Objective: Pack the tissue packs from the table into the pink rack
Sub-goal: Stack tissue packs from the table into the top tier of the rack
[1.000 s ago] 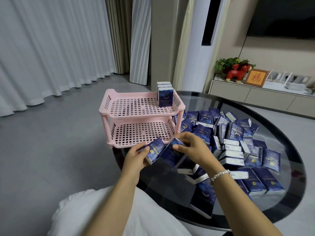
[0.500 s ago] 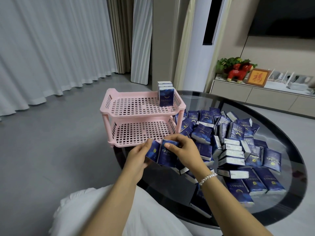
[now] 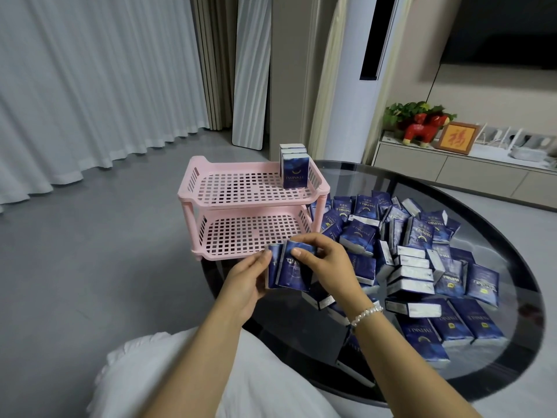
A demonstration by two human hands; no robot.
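Observation:
A pink two-tier rack stands at the left edge of the round dark glass table. Three dark blue tissue packs stand upright in the back right corner of its top tier; the lower tier is bare. My left hand and my right hand together press two blue tissue packs side by side, upright, just in front of the rack's lower tier. A pile of several more blue packs lies on the table to the right.
A white-clothed lap fills the bottom. Grey floor and white curtains lie to the left. A low cabinet with a red figurine, a plant and a framed picture stands behind the table, with a dark screen above.
Both hands have brought the two packs together and turned them upright, lifting them slightly toward the rack's front. The view has shifted a little.

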